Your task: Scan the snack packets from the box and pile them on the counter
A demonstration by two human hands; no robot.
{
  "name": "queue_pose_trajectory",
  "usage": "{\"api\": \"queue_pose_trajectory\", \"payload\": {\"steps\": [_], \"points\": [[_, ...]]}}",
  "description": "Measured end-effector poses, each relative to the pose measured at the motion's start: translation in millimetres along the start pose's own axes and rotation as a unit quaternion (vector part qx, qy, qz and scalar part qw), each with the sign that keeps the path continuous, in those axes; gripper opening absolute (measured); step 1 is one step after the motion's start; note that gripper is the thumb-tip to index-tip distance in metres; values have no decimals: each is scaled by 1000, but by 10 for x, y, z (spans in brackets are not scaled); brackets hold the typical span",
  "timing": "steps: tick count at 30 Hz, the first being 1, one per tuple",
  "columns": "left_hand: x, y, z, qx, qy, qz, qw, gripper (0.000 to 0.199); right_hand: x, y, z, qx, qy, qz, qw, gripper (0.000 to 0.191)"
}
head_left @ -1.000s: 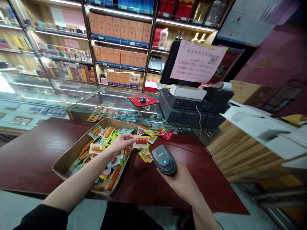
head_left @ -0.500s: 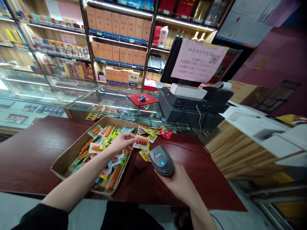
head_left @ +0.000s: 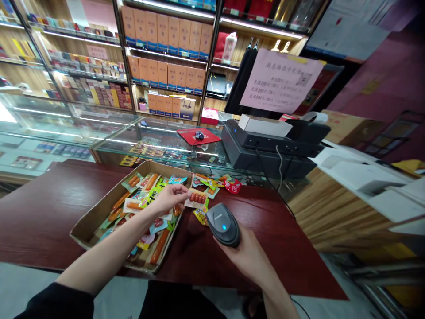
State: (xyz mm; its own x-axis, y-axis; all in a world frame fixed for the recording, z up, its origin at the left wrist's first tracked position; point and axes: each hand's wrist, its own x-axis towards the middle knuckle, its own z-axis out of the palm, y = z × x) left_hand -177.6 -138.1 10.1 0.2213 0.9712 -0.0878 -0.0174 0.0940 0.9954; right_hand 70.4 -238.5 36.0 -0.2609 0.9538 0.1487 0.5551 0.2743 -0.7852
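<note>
My left hand (head_left: pixel 171 199) pinches the left edge of a clear packet of small red sausages (head_left: pixel 198 198), held just past the right side of a cardboard tray (head_left: pixel 86 220). Inside the tray lie several wrapped sausages and snack packets, partly hidden under my left forearm. My right hand (head_left: pixel 247 253) is wrapped round a dark grey scanner (head_left: pixel 223 223) with a lit blue light, its head towards the packet. Beyond the held packet, several colourful snack packets lie on the table, among them a red one (head_left: pixel 233 186). A yellow packet (head_left: pixel 200 216) lies between packet and scanner.
The dark red table (head_left: pixel 265 221) meets a glass display counter (head_left: pixel 159 137) at the back. On the counter are a red mat with a mouse (head_left: pixel 199 135) and black till equipment (head_left: pixel 265 144) below a screen. Stocked shelves stand behind; a wooden cabinet (head_left: pixel 335 208) is at right.
The view has shifted slightly. Both hands keep nearly the same places, with the sausage packet still in my left hand and the scanner in my right.
</note>
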Motion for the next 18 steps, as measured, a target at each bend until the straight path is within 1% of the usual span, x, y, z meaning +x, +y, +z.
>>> {"api": "queue_pose_trajectory", "payload": {"steps": [7, 13, 18], "points": [[4, -34, -15, 2, -5, 5, 1000, 39, -12, -7, 6, 1, -4, 5, 1000, 40], [-5, -2, 0, 3, 0, 6, 1000, 39, -24, 3, 34, 1, 1, -4, 1000, 36], [-17, 19, 4, 8, 2, 8, 1000, 39, -32, 11, 57, 7, -9, 8, 1000, 40]]}}
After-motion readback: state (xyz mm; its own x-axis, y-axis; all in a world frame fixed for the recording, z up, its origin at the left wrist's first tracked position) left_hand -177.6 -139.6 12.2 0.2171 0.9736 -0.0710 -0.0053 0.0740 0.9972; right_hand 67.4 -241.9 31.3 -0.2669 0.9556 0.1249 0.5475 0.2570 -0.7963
